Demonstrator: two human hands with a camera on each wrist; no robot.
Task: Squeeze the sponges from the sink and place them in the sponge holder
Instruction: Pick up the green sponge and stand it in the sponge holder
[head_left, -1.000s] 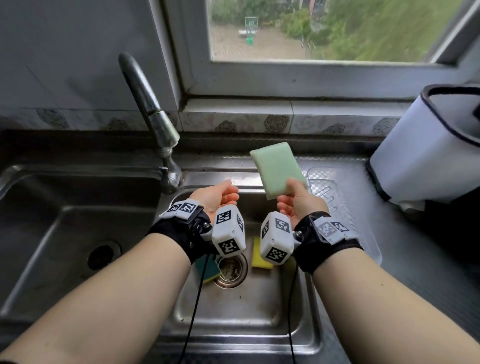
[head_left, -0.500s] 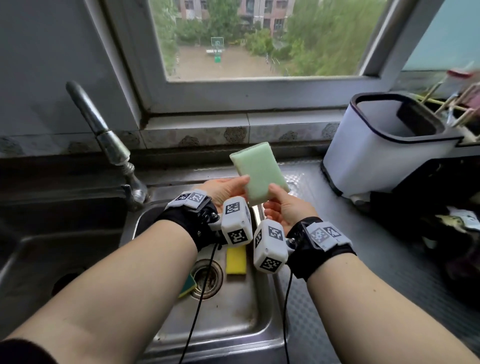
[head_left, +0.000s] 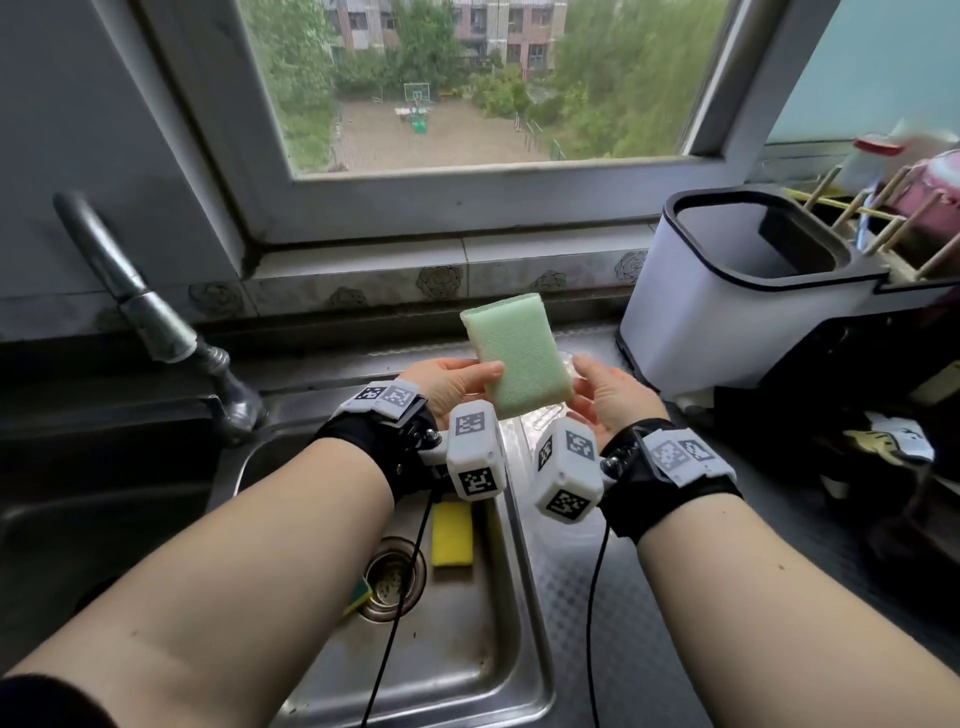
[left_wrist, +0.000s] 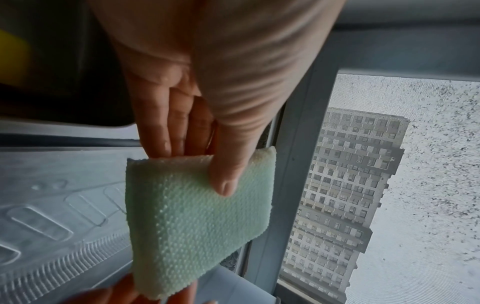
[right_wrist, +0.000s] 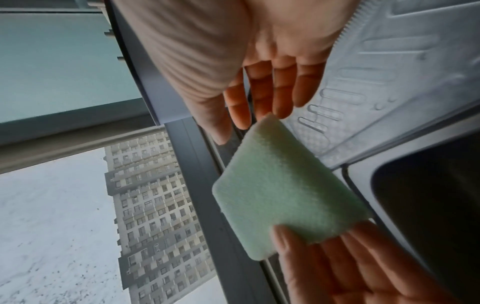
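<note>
Green sponge (head_left: 517, 358) is held upright above the sink (head_left: 467, 649) edge, so any drips should fall into the basin or onto the counter. Left hand (head_left: 447, 387) pinches its lower corner, thumb in front. Right hand (head_left: 605, 402) grip is wide, fingers relaxed beside the sponge, holding nothing. Yellow sponge (head_left: 452, 532) lies in the sink by the drain; white holder (head_left: 727, 301) stands to the right.

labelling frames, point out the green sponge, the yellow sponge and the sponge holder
green sponge (head_left: 514, 358), head view, middle of its front face
yellow sponge (head_left: 452, 535), head view, middle of its top, in the sink
sponge holder (head_left: 691, 317), head view, bare white front wall
</note>
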